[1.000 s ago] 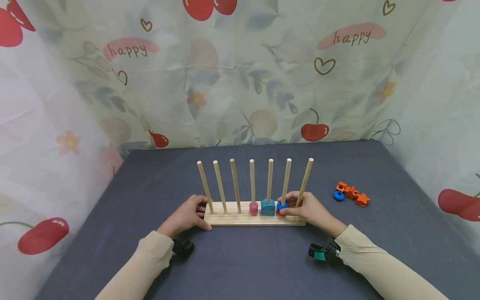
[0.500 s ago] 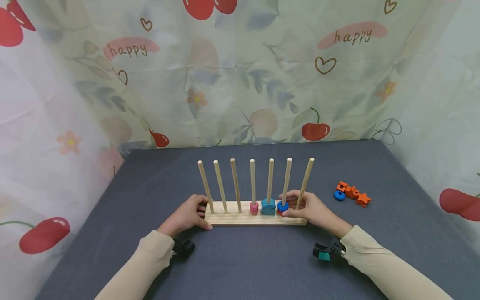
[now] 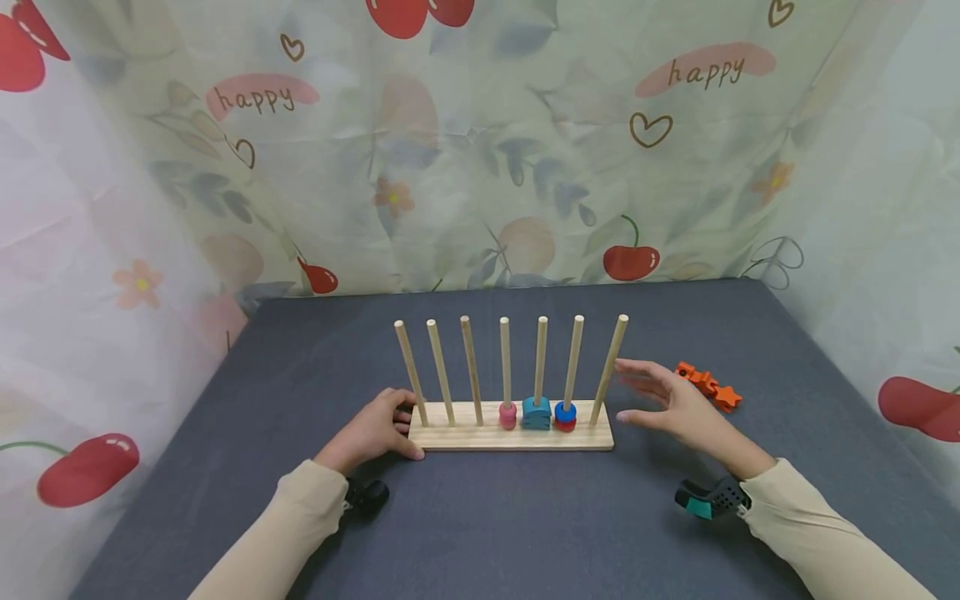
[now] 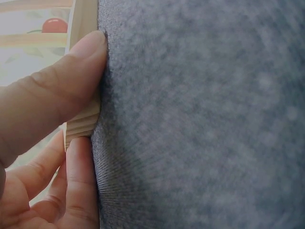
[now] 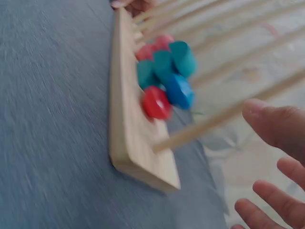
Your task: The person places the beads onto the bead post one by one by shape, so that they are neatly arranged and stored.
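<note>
A wooden peg board (image 3: 517, 440) with several upright pegs stands on the dark table. My left hand (image 3: 377, 427) grips its left end; the left wrist view shows the thumb (image 4: 78, 71) along the front side and other fingers at the end face. Pink beads (image 3: 507, 416), stacked teal pieces (image 3: 536, 414) and a blue bead (image 3: 566, 412) above a red bead (image 5: 156, 102) sit low on three neighbouring pegs. Just right of the board, my right hand (image 3: 678, 408) holds nothing, thumb and fingers spread apart beside the bare rightmost peg (image 3: 609, 367).
Loose orange pieces, one a star (image 3: 727, 398), lie on the table (image 3: 480, 533) behind and right of my right hand, which partly hides them. A patterned cloth (image 3: 465, 208) hangs along the back and sides.
My right hand has let go of the blue bead and moved right, off the board, now covering the loose blue ring by the orange pieces. The left hand stays put.
</note>
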{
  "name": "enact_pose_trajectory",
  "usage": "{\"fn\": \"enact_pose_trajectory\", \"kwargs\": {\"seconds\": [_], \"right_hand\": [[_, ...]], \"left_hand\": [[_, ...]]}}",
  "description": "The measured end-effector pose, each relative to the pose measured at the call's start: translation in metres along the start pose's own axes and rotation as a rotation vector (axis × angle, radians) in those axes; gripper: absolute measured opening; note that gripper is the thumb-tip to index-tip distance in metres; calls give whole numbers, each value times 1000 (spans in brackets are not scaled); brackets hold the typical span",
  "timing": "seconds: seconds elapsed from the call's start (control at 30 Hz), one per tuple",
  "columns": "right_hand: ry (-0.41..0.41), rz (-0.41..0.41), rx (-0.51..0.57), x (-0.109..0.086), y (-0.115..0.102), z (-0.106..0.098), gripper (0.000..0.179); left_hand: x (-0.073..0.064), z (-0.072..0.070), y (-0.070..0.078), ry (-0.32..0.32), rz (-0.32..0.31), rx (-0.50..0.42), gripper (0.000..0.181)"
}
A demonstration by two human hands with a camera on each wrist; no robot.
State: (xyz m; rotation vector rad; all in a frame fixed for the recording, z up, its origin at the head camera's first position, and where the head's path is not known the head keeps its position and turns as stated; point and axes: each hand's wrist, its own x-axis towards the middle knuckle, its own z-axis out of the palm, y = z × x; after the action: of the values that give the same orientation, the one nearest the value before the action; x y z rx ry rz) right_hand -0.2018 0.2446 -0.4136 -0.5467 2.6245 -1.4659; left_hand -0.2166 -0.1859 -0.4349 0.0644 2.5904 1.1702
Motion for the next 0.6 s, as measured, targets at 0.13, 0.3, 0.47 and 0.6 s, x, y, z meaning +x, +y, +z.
{"fn": "enact_pose_trajectory", "kwargs": {"seconds": [0.13,0.3,0.47,0.6], "right_hand": [[64,21,-64,-9,2,-17,76],[118,87,-125,-18,11,-31,77],[123,118,-147,-23,20,-38,77],[106,137,-149,-25,25,-39,78]], "left_hand": [[0,0,-1,-2,4,-1,82],[1,1,-2,-2,5,-6,82],[0,1,-2,0,2,-10,82],[0,1,-1,1,-3,-9,81]]}}
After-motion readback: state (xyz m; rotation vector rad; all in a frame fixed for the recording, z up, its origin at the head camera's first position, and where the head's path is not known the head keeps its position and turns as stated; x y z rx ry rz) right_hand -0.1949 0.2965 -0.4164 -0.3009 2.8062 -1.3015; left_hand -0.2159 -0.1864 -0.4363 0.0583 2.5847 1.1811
